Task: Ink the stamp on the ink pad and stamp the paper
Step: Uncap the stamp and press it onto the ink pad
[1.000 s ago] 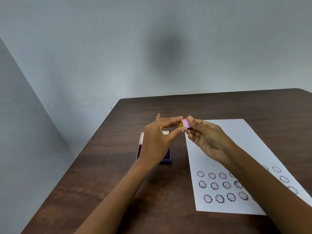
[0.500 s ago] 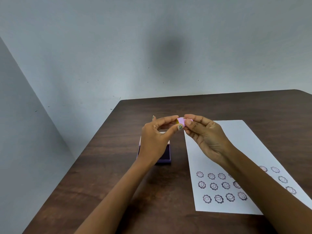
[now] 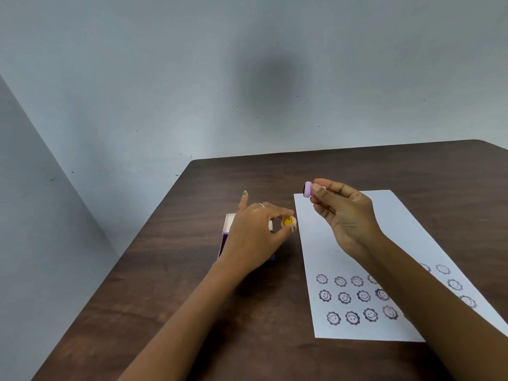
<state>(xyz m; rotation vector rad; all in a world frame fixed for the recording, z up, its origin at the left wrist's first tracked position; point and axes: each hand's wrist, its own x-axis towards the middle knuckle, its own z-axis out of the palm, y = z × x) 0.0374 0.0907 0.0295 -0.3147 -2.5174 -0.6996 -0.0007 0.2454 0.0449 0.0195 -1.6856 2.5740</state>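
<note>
Yellow round cap (image 3: 287, 221) now off stamp (image 3: 308, 189)

I see a dark wood-grain table (image 3: 357, 171) with a dull sheen, matt white paper (image 3: 343, 215) on it, and, beside the paper's left edge, a smooth lilac plastic stamp (image 3: 308, 189) and glossy yellow cap (image 3: 287, 221).

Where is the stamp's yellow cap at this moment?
In the head view, the yellow cap is pinched in the left hand, above the ink pad and just left of the paper.
</note>
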